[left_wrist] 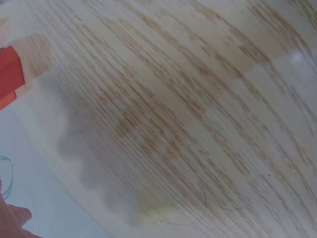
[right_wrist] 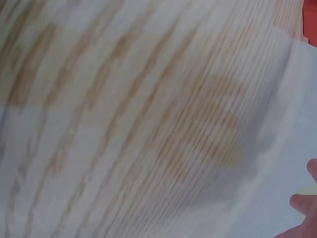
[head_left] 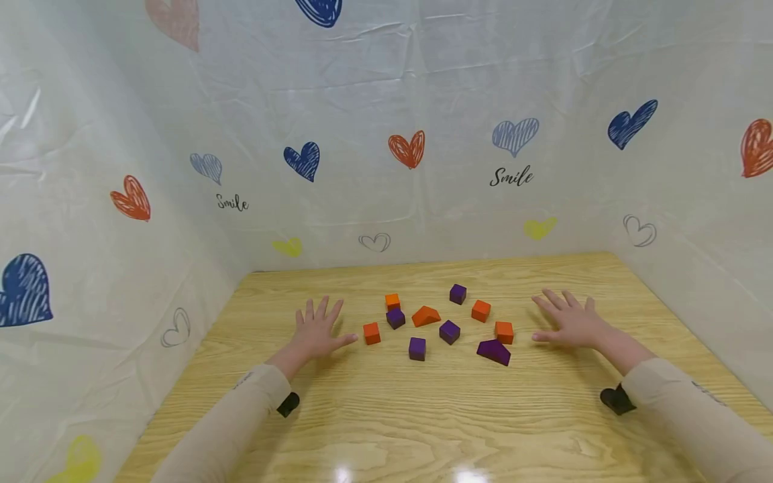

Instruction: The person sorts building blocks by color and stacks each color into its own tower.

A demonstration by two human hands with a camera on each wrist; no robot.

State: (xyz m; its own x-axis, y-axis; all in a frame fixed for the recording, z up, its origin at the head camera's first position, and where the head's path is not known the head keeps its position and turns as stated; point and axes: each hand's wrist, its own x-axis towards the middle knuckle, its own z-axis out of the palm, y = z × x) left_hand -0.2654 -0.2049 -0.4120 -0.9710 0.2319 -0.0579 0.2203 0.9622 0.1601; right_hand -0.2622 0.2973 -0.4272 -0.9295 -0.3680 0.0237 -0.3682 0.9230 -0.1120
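My left hand [head_left: 315, 335] is spread with straight fingers at the left of a loose group of blocks and holds nothing. Its thumb points toward an orange cube [head_left: 372, 333], with a small gap between them. On the opposite side my right hand [head_left: 570, 324], also spread and holding nothing, is nearest to another orange cube [head_left: 504, 333] and a purple trapezoid block [head_left: 494, 351]. An orange wedge-like block [head_left: 426, 316] lies mid-group, near a purple cube [head_left: 449, 332]. At the left wrist view's edge an orange block [left_wrist: 10, 74] is partly cut off.
More cubes lie about the wooden table [head_left: 386, 416], among them a purple one [head_left: 417, 349] in front and another purple one [head_left: 457, 294] at the back. A white sheet [head_left: 350, 87] printed with hearts surrounds the back and sides.
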